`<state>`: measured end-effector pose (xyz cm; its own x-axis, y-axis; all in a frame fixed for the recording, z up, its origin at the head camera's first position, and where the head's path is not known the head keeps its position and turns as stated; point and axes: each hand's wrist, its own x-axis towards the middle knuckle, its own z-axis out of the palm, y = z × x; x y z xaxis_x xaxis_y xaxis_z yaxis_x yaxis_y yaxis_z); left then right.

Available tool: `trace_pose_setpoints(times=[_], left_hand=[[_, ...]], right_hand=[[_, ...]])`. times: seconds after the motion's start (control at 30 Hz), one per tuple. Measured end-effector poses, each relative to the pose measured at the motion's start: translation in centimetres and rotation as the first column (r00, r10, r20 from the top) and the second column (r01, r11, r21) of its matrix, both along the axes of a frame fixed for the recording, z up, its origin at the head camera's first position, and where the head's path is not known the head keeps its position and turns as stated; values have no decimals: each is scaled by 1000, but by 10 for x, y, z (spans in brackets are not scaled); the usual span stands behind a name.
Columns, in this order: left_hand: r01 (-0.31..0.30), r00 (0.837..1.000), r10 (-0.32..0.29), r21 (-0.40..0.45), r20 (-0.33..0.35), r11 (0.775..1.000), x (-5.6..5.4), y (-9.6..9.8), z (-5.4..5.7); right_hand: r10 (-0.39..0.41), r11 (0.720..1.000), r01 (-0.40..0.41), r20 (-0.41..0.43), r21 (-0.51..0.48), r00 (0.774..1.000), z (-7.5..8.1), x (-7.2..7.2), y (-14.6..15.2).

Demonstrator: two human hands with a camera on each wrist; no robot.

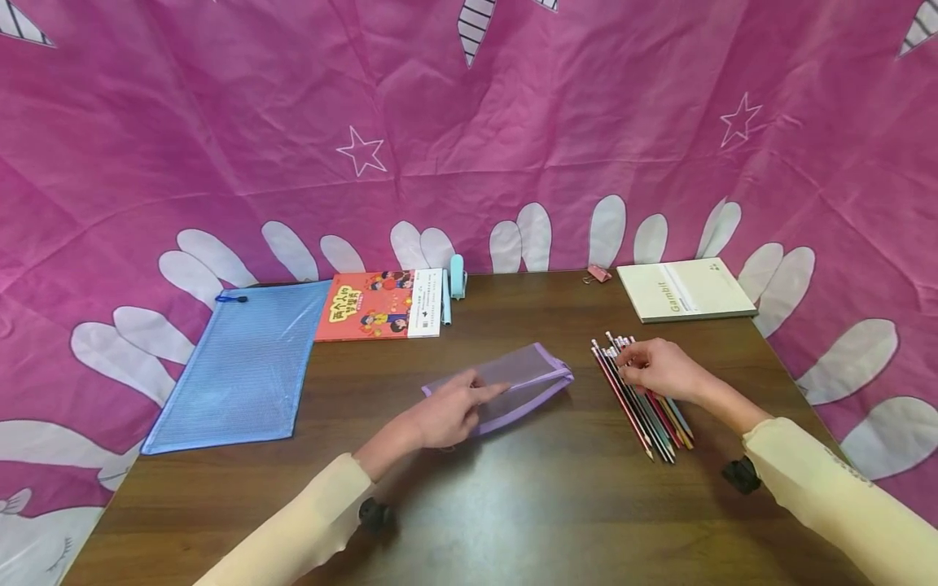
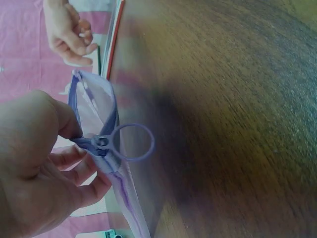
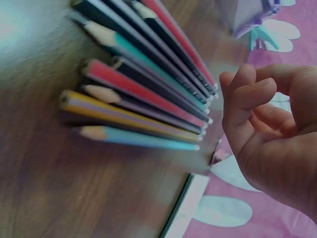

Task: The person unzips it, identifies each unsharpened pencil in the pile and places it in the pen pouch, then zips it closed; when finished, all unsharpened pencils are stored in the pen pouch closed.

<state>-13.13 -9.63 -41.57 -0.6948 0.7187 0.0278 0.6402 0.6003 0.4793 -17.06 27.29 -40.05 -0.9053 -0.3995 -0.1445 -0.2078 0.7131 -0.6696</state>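
Note:
A see-through purple zip pencil pouch (image 1: 523, 378) is in the middle of the table, its mouth parted at the far end. My left hand (image 1: 458, 407) pinches the pouch edge by the zipper, index finger stretched along it in the head view. A round zipper pull (image 2: 133, 142) hangs beside those fingers in the left wrist view. Several pencils (image 1: 633, 403) lie in a loose bundle to the right, eraser ends away from me. Over their far part hovers my right hand (image 1: 663, 370), fingers loosely bent with nothing between them in the right wrist view.
A blue mesh zip folder (image 1: 238, 366) lies at left. Beside it are a red picture book (image 1: 366, 309), a light-blue pen (image 1: 446, 297) and a turquoise stapler (image 1: 458, 277). A pink binder clip (image 1: 599, 273) and a pale notebook (image 1: 685, 290) sit at the back right.

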Motion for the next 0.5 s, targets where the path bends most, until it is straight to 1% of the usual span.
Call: trace_pose_setpoints(times=[0.07, 0.2, 0.37, 0.5], left_hand=[[-13, 1000, 14, 8, -9, 1000, 2, -1, 2], [-44, 999, 44, 13, 14, 999, 4, -2, 3], [-62, 998, 61, 30, 35, 998, 4, -2, 2], [-75, 996, 73, 39, 53, 996, 4, -1, 2]], right_hand=[[11, 1000, -10, -8, 15, 1000, -1, 2, 2], [-2, 999, 1, 12, 33, 1000, -5, 5, 5], [-53, 998, 52, 57, 27, 997, -11, 7, 3], [-80, 996, 77, 64, 36, 995, -12, 8, -2]])
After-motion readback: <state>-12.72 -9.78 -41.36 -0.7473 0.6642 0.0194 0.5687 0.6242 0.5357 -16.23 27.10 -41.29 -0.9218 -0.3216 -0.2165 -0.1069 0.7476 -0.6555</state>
